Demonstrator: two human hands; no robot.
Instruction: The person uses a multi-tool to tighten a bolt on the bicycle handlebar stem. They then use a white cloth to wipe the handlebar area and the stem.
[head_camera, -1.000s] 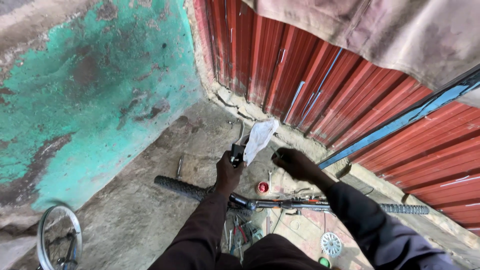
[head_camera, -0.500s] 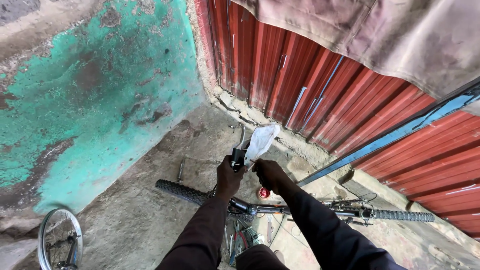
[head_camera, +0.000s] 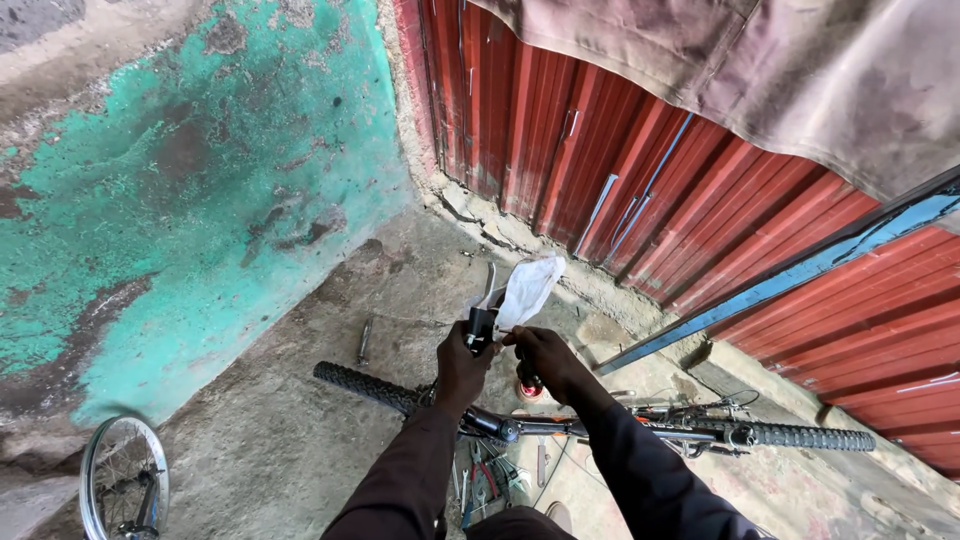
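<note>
While a small black bicycle part (head_camera: 481, 326) is gripped in the closed left hand (head_camera: 460, 366) above the handlebar (head_camera: 560, 428), a white rag (head_camera: 527, 290) is pinched between the fingers of the right hand (head_camera: 543, 358) and pressed against that part. Both hands are held close together over the concrete floor (head_camera: 300, 440), just in front of the red corrugated metal door (head_camera: 640, 190). A loose bicycle wheel (head_camera: 122, 482) is seen at the lower left, below the green painted wall (head_camera: 180, 210).

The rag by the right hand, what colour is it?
White, slightly grimy; the rag shows clearly in the head view, above the right hand and the small black part.
</note>
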